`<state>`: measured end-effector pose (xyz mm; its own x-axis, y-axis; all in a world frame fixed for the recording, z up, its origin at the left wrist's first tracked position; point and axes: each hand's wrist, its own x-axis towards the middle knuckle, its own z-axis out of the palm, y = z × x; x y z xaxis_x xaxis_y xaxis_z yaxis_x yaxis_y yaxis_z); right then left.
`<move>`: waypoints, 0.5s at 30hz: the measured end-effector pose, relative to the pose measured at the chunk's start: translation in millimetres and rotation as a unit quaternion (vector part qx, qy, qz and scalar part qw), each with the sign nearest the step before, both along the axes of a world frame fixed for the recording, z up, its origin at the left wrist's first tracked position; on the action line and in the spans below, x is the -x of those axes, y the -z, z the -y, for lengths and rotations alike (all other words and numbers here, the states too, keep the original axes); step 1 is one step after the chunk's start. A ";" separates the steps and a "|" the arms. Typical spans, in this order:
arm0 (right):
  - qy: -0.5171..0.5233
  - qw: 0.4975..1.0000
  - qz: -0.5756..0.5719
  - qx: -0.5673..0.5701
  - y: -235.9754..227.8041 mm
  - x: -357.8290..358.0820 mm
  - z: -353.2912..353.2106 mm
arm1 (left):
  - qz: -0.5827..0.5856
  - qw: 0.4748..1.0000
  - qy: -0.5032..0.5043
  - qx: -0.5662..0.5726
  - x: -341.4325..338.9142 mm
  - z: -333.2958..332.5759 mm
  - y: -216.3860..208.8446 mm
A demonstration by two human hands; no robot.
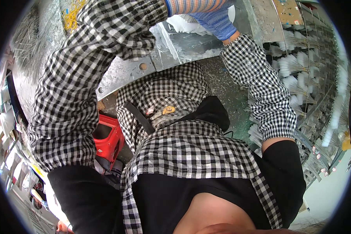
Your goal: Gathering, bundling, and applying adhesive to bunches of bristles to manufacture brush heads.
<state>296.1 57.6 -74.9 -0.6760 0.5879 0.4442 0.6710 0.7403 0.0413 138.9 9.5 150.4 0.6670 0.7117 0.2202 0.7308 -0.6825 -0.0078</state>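
Both of my hands reach to the top edge over a grey metal worktable [123, 74]. My left hand [195, 6] wears an orange and blue striped knit glove; its fingers are cut off by the frame. Close beside it, partly behind, is my right hand [215, 24] in a blue knit glove, with its fingers hidden too. Under and next to the gloves lies a white, flaky-looking material [183, 24] on the table. Whether either hand grips it cannot be made out. Checked sleeve covers reach up both forearms.
Yellow rings [71, 16] lie at the far left, near a heap of thin grey wires [25, 50]. Wire pieces with white tufts [294, 64] crowd a rack on the right. A red plastic stool or crate [108, 138] stands below the table, left of my checked apron [191, 152].
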 end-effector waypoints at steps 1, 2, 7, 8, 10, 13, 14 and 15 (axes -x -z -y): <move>-0.025 0.998 -0.028 0.043 2.2 -0.3 -3.1 | 0.000 1.000 0.000 0.000 0.6 1.2 -0.7; -0.048 0.993 -0.056 0.087 4.5 -1.7 -5.5 | 0.009 1.000 0.004 -0.006 0.4 -0.9 0.9; -0.046 0.993 -0.058 0.088 2.6 -20.1 2.8 | 0.027 0.999 0.022 -0.030 -8.0 -12.0 11.4; -0.050 0.993 -0.060 0.087 2.7 -19.1 3.5 | 0.007 1.000 0.008 -0.025 -9.4 -16.6 12.9; -0.056 0.993 -0.061 0.084 3.3 -18.0 5.3 | -0.011 1.000 -0.007 -0.020 -8.4 -17.9 18.4; -0.062 0.992 -0.073 0.082 4.8 -16.5 8.4 | 0.023 0.997 -0.005 -0.071 -11.2 -17.6 20.2; -0.064 0.992 -0.073 0.081 4.3 -16.9 10.4 | 0.020 0.999 -0.002 -0.045 -9.3 -19.6 18.4; -0.065 0.992 -0.073 0.081 3.7 -17.3 12.2 | 0.018 1.000 0.001 -0.019 -7.6 -20.9 15.9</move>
<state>313.4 45.5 -78.6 -0.6860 0.5711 0.4508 0.5591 0.8103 -0.1756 146.6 30.4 134.5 0.6604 0.7005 0.2706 0.7291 -0.6844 -0.0076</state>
